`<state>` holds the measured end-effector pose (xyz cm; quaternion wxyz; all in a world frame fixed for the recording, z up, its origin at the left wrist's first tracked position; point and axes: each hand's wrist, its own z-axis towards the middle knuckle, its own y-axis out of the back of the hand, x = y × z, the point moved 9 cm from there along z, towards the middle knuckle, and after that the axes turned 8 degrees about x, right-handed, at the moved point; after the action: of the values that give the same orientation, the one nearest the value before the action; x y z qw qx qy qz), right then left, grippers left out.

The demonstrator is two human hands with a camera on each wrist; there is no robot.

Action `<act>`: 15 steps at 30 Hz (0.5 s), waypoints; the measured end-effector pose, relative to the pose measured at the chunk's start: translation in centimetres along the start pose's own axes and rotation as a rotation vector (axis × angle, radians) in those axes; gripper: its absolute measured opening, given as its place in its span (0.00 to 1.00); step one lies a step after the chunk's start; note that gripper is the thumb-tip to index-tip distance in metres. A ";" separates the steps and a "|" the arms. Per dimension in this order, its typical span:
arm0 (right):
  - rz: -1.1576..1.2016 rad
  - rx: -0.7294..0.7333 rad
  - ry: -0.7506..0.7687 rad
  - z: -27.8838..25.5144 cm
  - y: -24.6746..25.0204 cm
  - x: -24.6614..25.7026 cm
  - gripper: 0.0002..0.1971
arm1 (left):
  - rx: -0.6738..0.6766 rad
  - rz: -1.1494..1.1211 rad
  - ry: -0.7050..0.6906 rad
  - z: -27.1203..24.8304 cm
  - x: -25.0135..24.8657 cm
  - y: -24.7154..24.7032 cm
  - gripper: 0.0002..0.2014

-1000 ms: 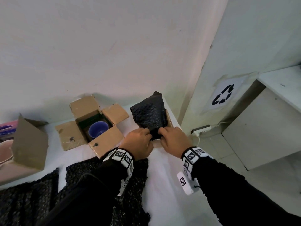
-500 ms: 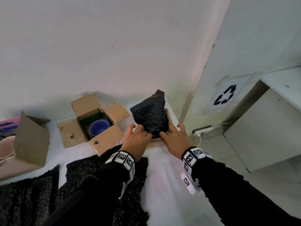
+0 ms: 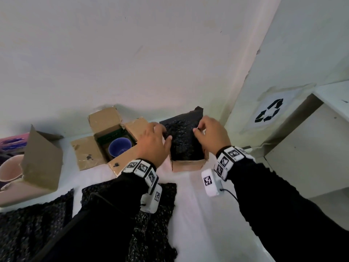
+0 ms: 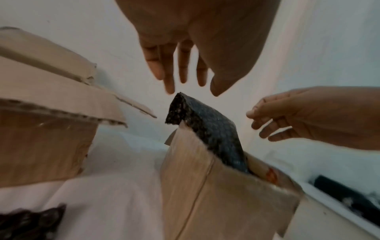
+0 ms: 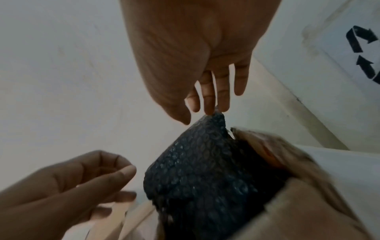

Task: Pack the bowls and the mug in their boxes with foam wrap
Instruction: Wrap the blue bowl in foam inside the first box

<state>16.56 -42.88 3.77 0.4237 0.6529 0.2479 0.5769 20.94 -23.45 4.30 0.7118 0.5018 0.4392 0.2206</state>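
Foam wrap [image 3: 184,140] is black bubbled plastic with a slight sheen on the bumps; the boxes [image 3: 188,164] are matt brown corrugated cardboard with raw fluted edges and scuffed flaps. Blue mug [image 3: 119,150] and pink bowl [image 3: 10,170] look like smooth glazed ceramic. Tabletop [image 3: 198,214] is smooth matt white, the wall [image 3: 132,53] matt painted.

The left hand [image 4: 197,37] hangs from the top of the picture, its fingers [image 4: 166,68] straight and spread, tips just above the upper corner of the black foam wrap [image 4: 207,129] without touching it. The wrap stands out of an open cardboard box [image 4: 209,194] on the white bench [image 4: 115,203]. The right hand [image 4: 312,116] comes in from the right, loosely curled, near the wrap. A second box [image 4: 45,142] stands to the left, flaps spread.
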 end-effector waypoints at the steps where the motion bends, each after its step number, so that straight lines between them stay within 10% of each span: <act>1: 0.047 -0.014 -0.038 0.9 0.0 -0.3 0.09 | 0.014 -0.079 0.070 0.6 0.8 0.1 0.17; 8: 0.227 0.175 -0.384 3.8 -4.5 -2.2 0.24 | 0.175 -0.117 0.160 3.4 0.9 -1.8 0.26; 15: 0.260 -0.061 -0.077 2.0 -2.2 -0.9 0.16 | 0.192 -0.087 0.097 4.2 0.6 -2.8 0.19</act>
<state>18.69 -43.03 1.51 0.3739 0.6880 0.1271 0.6089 24.45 -26.26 1.96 0.6473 0.5368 0.5137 0.1704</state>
